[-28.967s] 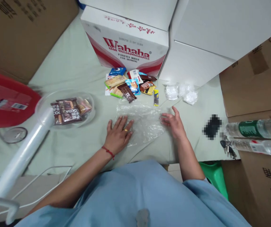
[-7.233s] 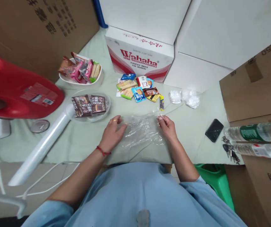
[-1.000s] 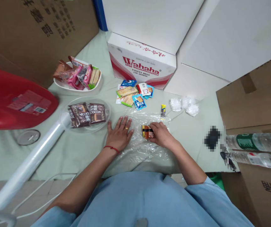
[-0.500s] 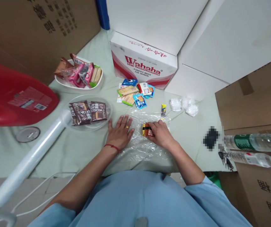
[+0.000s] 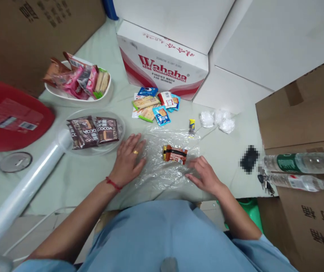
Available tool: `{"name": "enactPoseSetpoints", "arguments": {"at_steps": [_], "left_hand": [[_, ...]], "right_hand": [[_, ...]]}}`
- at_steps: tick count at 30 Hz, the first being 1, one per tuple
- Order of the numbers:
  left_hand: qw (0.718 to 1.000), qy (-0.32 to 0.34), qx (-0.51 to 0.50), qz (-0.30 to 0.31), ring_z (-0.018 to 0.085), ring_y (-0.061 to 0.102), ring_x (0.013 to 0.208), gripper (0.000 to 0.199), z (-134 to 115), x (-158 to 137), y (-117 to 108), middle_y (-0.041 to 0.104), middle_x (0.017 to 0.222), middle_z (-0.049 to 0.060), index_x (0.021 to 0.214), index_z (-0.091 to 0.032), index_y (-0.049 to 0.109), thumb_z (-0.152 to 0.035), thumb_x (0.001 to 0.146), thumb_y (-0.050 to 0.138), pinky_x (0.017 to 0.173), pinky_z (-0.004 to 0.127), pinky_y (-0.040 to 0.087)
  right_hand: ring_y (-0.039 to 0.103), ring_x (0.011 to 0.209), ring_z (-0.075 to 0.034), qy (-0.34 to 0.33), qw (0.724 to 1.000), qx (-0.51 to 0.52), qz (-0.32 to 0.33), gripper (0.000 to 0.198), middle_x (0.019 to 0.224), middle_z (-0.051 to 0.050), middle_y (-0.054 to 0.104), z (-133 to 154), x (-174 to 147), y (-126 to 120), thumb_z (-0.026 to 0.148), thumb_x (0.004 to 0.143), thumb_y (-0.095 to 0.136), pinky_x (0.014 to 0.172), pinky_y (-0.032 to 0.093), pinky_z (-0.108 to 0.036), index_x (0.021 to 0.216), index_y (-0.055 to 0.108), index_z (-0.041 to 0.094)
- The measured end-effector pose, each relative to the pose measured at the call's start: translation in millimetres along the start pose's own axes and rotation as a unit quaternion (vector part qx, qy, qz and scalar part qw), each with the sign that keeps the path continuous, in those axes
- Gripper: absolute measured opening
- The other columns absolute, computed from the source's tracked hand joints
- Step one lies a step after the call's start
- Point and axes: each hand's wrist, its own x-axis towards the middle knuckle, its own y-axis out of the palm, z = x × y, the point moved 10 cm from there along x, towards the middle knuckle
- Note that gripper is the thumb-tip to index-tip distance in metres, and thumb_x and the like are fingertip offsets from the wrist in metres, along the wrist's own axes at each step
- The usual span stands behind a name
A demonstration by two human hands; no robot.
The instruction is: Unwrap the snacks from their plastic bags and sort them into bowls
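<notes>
A sheet of clear plastic film (image 5: 156, 173) lies crinkled on the table in front of me. On its middle rests a small bundle of wrapped snacks (image 5: 176, 155), brown and yellow with a black band around it. My left hand (image 5: 129, 158) is at the film's left edge, fingers spread, holding nothing. To the right of the bundle, my right hand (image 5: 204, 173) is apart from it, with thumb and fingers parted over the film's edge. Just beyond the film is a small yellow packet (image 5: 192, 126).
A round plastic tub (image 5: 119, 130) holds cocoa packets; behind it a white basket (image 5: 108, 94) holds snacks. Snack packets (image 5: 146, 102) lie before the Wahaha box (image 5: 164, 68). Crumpled plastic balls (image 5: 217, 120), keys (image 5: 265, 184) and water bottles (image 5: 315, 162) are at right, a film roll (image 5: 31, 181) at left.
My right hand has let go of the snack bundle and drawn back to the right. My left hand has shifted slightly left. The whole view has turned a little.
</notes>
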Motion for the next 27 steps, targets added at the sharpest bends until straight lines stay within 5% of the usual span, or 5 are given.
{"name": "enactPoseSetpoints", "arguments": {"at_steps": [5,11,19,24,27], "left_hand": [[0.977,0.182,-0.090,0.070,0.025,0.046,0.153,0.054,-30.0,-54.4,-2.4,0.057,0.158,0.008,0.133,-0.026,0.060,-0.011,0.082,0.049,0.131,0.056,0.026],[0.976,0.183,-0.053,0.105,0.022,0.058,0.141,0.029,-15.6,-67.7,16.1,0.071,0.142,0.005,0.115,-0.028,0.071,-0.018,0.097,0.051,0.125,0.050,0.035],[0.985,-0.059,-0.156,0.047,0.022,0.072,0.094,0.036,8.6,-5.9,2.1,0.080,0.102,0.006,0.097,-0.023,0.071,-0.049,0.100,0.047,0.092,0.034,0.054],[0.965,-0.195,-0.173,-0.018,0.016,0.055,0.061,0.044,24.5,19.8,1.7,0.061,0.061,0.000,0.070,-0.022,0.058,-0.055,0.095,0.044,0.063,0.028,0.043],[0.960,-0.238,-0.145,-0.037,0.015,0.049,0.055,0.041,28.9,24.6,5.4,0.051,0.054,-0.003,0.067,-0.023,0.054,-0.054,0.093,0.046,0.059,0.029,0.037]], "right_hand": [[0.060,0.113,-0.029,0.018,0.999,-0.005,0.030,0.026,0.124,-0.014,0.066,-7.8,-57.0,31.6,0.032,0.100,0.068,0.092,0.051,-0.047,0.123,0.061,0.021],[0.061,0.110,-0.026,0.041,0.999,0.013,0.014,0.013,0.117,-0.010,0.070,-24.8,-58.5,42.6,0.027,0.107,0.054,0.093,0.049,-0.045,0.105,0.066,0.023],[0.060,0.080,-0.017,0.076,0.986,0.141,0.038,0.022,0.085,-0.003,0.065,-48.2,-0.2,-11.2,0.039,0.107,0.053,0.075,0.048,-0.029,0.095,0.062,0.023],[0.051,0.065,-0.014,0.173,0.975,0.136,0.025,0.023,0.072,0.003,0.058,-100.2,33.6,-14.1,0.040,0.101,0.056,0.064,0.041,-0.025,0.093,0.064,0.021],[0.058,0.080,-0.021,0.189,0.981,0.028,-0.034,0.018,0.085,-0.005,0.066,-116.0,46.1,-25.9,0.032,0.097,0.056,0.077,0.048,-0.033,0.099,0.069,0.019]]}}
